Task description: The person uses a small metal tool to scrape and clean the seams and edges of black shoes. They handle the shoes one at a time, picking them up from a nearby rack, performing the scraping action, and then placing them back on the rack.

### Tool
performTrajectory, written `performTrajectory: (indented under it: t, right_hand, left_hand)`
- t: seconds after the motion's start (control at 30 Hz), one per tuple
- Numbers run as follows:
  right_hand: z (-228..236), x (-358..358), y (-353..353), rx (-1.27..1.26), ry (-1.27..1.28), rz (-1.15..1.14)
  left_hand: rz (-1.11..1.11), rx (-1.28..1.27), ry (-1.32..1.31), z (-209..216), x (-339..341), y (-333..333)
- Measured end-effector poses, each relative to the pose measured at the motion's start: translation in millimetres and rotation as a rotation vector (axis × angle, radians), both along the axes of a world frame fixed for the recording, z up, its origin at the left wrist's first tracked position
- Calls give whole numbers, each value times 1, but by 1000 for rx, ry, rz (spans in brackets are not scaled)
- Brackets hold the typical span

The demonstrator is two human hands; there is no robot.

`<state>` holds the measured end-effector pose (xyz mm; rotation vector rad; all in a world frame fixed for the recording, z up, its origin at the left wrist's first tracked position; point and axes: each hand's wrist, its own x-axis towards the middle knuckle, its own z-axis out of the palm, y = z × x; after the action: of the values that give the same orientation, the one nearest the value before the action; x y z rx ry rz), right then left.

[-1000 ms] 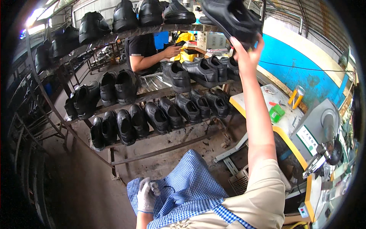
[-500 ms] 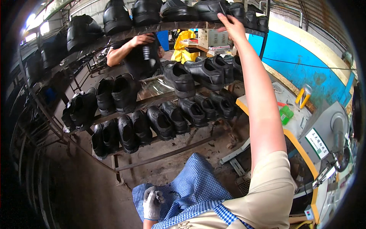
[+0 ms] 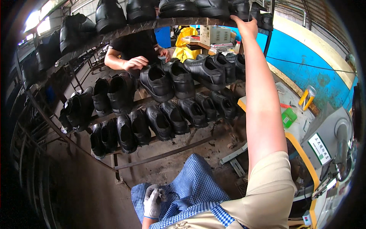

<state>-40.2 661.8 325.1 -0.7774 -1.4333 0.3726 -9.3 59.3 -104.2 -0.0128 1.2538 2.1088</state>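
Observation:
My right arm stretches up to the top shelf of a metal rack. There my bare right hand (image 3: pixel 247 27) grips around the heel of a black shoe (image 3: pixel 239 8) near the row's right end; some fingers are hidden. My left hand (image 3: pixel 153 202), in a white and grey glove, is held low before my blue checked apron (image 3: pixel 198 179). Its fingers are curled closed, and whatever they may hold is hidden. On the middle tier a co-worker's hand (image 3: pixel 136 63) is beside a black shoe (image 3: pixel 156 82).
Several black shoes (image 3: pixel 162 122) line the rack's lower tiers. Beyond the rack stands a co-worker in a dark shirt (image 3: pixel 133 45). To my right are a worktable with a yellow can (image 3: pixel 307 97), a green container (image 3: pixel 289 117) and a grey machine (image 3: pixel 324 133).
My right hand has shifted right along the top shelf. The co-worker's hand has come down to the middle tier, where another black shoe now stands. My left hand has hardly moved.

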Motion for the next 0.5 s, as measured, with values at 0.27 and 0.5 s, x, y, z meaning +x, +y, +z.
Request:
performTrajectory:
  t: [0.27, 0.5]
  right_hand:
    - [-29, 103, -117, 645, 669, 381]
    - [-146, 190, -273, 295, 434, 704]
  left_hand:
    - [-63, 101, -148, 13, 18, -10]
    - [-88, 110, 62, 41, 20, -10]
